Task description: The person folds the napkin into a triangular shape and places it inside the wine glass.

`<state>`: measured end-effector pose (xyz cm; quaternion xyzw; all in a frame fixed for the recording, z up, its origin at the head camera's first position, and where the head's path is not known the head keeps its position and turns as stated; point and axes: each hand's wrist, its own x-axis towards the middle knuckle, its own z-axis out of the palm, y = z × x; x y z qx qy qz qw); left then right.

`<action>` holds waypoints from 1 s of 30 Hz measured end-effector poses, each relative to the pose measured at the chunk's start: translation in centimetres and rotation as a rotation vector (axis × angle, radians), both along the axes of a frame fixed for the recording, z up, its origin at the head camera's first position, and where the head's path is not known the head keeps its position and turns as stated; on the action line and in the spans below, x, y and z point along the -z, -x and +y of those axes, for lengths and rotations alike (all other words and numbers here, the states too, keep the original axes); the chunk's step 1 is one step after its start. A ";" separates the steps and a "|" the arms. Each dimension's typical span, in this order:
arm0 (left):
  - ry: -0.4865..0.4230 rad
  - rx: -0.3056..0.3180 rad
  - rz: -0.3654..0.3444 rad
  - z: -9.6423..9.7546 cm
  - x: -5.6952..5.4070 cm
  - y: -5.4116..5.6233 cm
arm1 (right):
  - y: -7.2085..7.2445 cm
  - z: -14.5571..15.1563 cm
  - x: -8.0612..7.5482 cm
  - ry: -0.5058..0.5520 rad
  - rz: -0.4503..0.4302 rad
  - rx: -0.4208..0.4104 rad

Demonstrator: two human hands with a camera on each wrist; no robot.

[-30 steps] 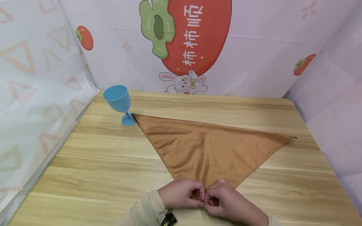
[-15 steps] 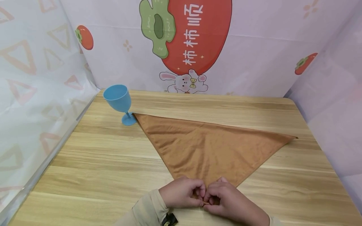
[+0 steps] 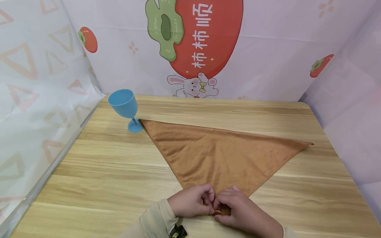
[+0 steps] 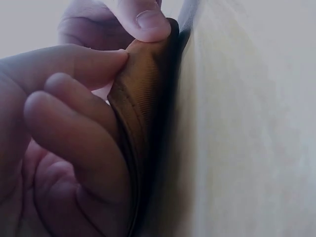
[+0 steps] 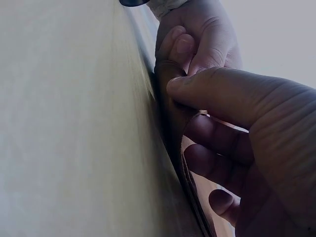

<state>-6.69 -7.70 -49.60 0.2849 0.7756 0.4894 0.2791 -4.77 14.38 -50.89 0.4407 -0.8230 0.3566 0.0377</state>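
1. The brown cloth lies as a broad triangle on the wooden surface; its long edge runs along the far side, its near corner sits between the two hands and is turned up into a small roll.
2. The right hand has its grip clamped on that roll, thumb against fingers; the left hand has its grip on the roll's other end, thumb tip at the fabric and fingers curled against it, a light hold by the look of it.
3. The roll could spring loose, I judge; a light left thumb, or both thumbs lifting together, would be the cause.
4. The roll could turn out skewed; one hand winding tighter than the other would do it, and the layered edges visible from the right wrist might slide apart.
5. The wrinkles in the cloth's middle could bunch; pulling toward the body without smoothing would cause that.
6. The blue goblet stands upright by the cloth's far-left corner; whether foot and fabric touch I cannot tell, but if they are caught, a sharp tug could tip it.
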 end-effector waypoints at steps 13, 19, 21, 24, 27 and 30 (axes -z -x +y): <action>0.020 0.003 -0.060 -0.1 -0.1 -0.2 | -0.2 -0.2 -0.3 -0.050 0.008 -0.001; -0.001 -0.002 -0.100 0.0 -0.1 -0.1 | -0.4 -0.2 -0.3 -0.070 0.037 0.021; -0.017 -0.005 -0.123 0.0 0.0 -0.1 | -0.3 -0.3 -0.3 -0.061 0.055 0.024; -0.026 -0.009 -0.140 0.0 0.0 -0.1 | -0.2 -0.2 -0.3 -0.035 0.082 0.020; -0.014 -0.005 -0.120 -0.1 0.1 0.0 | -0.1 -0.2 0.0 -0.011 0.103 0.010; 0.021 0.013 -0.061 -0.1 0.0 -0.1 | 0.0 -0.2 0.1 -0.002 0.113 0.003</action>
